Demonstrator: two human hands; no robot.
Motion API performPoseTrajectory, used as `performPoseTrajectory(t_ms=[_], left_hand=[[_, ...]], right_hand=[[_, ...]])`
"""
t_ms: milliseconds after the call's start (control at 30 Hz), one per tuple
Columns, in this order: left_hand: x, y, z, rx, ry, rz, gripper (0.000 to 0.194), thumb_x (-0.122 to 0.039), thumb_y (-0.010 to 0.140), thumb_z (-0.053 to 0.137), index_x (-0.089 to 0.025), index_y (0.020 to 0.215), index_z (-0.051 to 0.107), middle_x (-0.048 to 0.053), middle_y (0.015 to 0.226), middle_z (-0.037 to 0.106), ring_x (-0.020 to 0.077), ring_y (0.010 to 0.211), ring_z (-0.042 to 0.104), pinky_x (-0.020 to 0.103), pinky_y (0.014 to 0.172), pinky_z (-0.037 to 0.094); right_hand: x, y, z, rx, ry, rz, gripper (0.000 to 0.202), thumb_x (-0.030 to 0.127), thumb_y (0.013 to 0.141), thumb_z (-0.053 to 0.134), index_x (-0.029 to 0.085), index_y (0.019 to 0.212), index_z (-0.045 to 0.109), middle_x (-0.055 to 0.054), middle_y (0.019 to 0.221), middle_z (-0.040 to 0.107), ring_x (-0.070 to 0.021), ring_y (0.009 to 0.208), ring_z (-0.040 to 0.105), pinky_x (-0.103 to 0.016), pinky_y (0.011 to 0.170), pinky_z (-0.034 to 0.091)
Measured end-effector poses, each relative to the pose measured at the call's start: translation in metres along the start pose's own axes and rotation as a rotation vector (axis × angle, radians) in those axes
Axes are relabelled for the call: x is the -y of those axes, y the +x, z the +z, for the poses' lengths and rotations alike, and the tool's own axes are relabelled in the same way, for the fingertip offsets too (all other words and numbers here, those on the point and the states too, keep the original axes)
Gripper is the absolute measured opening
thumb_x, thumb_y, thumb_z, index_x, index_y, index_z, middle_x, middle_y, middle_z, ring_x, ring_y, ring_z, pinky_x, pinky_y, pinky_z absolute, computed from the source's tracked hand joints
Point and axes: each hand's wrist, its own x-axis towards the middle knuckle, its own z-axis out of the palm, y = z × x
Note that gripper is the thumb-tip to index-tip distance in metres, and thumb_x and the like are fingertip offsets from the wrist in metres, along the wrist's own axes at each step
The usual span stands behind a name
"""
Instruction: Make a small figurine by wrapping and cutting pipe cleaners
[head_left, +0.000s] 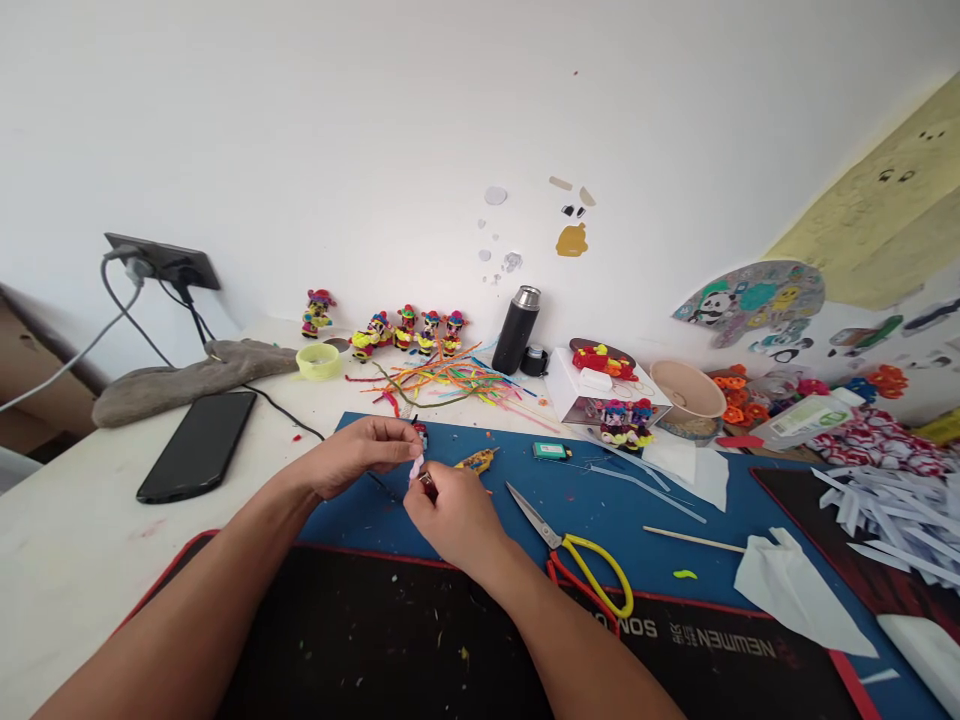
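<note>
My left hand (367, 455) is closed in a pinch over the blue mat, with a small pale pinkish strip (417, 466) at its fingertips. Just above the strip a tiny dark red and blue piece (421, 432) shows, partly covered by my left fingers. My right hand (454, 512) is curled shut right below, its fingertips at the strip's lower end. Something small and brownish metallic (428, 484) shows between its thumb and forefinger; its kind I cannot make out. Behind my right hand lies a small yellow-brown object (478, 461). Scissors (555, 540) with yellow and red handles lie open to the right.
Colourful pipe cleaners (450, 380) lie heaped behind the blue mat (517, 500). Several small figurines (429, 333) line the wall near a black thermos (516, 330). A phone (196, 445) rests left; a wooden stick (694, 538), tissue (795, 590) and white paper strips (885, 515) lie right.
</note>
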Motion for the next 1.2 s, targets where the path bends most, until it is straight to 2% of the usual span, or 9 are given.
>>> performPoseTrajectory(t_ms=[233,433,933,1200], left_hand=[[-0.0002,0.0009,0.0004,0.003,0.022,0.007,0.031,-0.045,0.072,0.086,-0.016,0.073,0.075,0.0,0.066,0.056,0.0105,0.058,0.032,0.024,0.052,0.024],[0.0014,0.0011,-0.0003,0.001,0.024,0.015,0.029,-0.044,0.072,0.086,-0.017,0.073,0.075,-0.001,0.064,0.053,0.0106,0.057,0.031,0.025,0.051,0.023],[0.0021,0.0016,0.0002,0.02,0.021,-0.014,0.032,-0.047,0.072,0.087,-0.016,0.075,0.075,0.0,0.066,0.057,0.0111,0.059,0.034,0.025,0.054,0.023],[0.0016,0.0024,0.001,0.017,0.012,-0.019,0.031,-0.045,0.072,0.087,-0.016,0.074,0.075,-0.002,0.063,0.053,0.0104,0.057,0.03,0.026,0.053,0.021]], right_hand=[[-0.0003,0.001,0.0003,-0.031,-0.049,0.026,0.025,0.02,0.09,0.06,0.02,0.068,0.048,0.002,0.061,0.055,-0.0119,0.056,0.04,-0.029,0.058,0.021],[-0.0014,0.0015,0.0008,-0.033,-0.051,0.021,0.025,0.022,0.09,0.059,0.02,0.069,0.048,0.001,0.061,0.054,-0.0125,0.057,0.038,-0.03,0.059,0.021],[0.0,0.0004,0.0002,0.013,-0.061,0.05,0.02,0.022,0.091,0.062,0.019,0.072,0.058,0.0,0.066,0.062,-0.0127,0.059,0.044,-0.029,0.058,0.022],[0.0005,0.0008,0.0002,0.014,-0.061,0.035,0.021,0.023,0.092,0.06,0.019,0.072,0.058,0.0,0.067,0.063,-0.0129,0.06,0.045,-0.028,0.059,0.023]])
